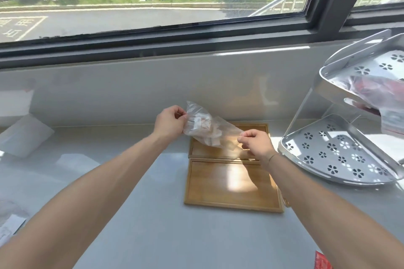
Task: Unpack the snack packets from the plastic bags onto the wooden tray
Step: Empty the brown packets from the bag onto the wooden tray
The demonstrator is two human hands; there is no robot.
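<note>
Both hands pinch one clear plastic bag (209, 129) over the wooden tray (231, 183): left hand (169, 123) fingers clamp its 10 o'clock end, right hand (254, 145) fingers its 4 o'clock corner. The snack packets (202, 123) sit bunched inside. Risk as I see it: if that thin film slips or tears, they could spill past the tray's 12 o'clock edge.

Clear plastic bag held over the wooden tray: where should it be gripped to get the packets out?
Grip both ends, as now: left hand pinches the upper end, right hand the lower tip. The clear plastic bag slants down over the wooden tray, packets bunched mid-bag. Which end opens cannot be told.
</note>
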